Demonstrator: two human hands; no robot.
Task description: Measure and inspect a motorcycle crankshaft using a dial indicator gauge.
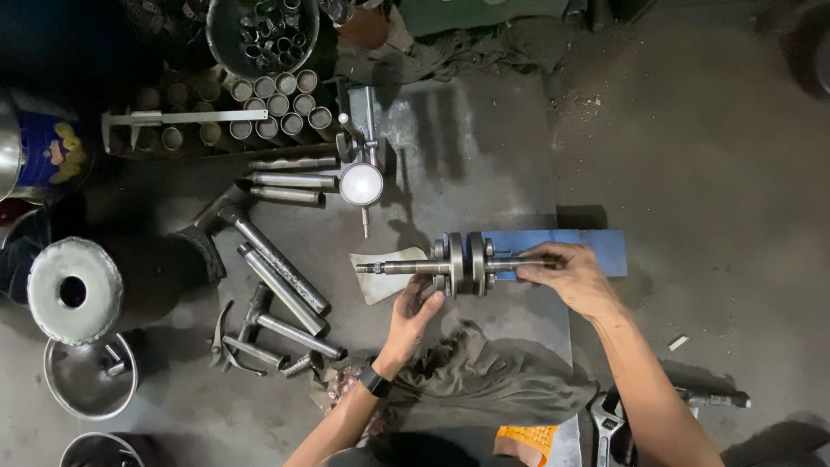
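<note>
A steel crankshaft (458, 264) with two round webs and shafts sticking out both ways lies across the dark metal plate (467, 147). My right hand (566, 275) grips its right shaft end over a blue block (596, 246). My left hand (415, 310), with a dark wristband, reaches up under the webs and touches them from below. A pale wedge-shaped metal piece (380, 272) lies under the left shaft end.
A dial gauge (360, 183) on a stand sits behind the crankshaft. Steel rods and sockets (281, 277) lie to the left, short tubes (277, 104) and a caliper (186, 118) at the back. A grey rag (493, 376) lies near me, a cylinder (73, 290) far left.
</note>
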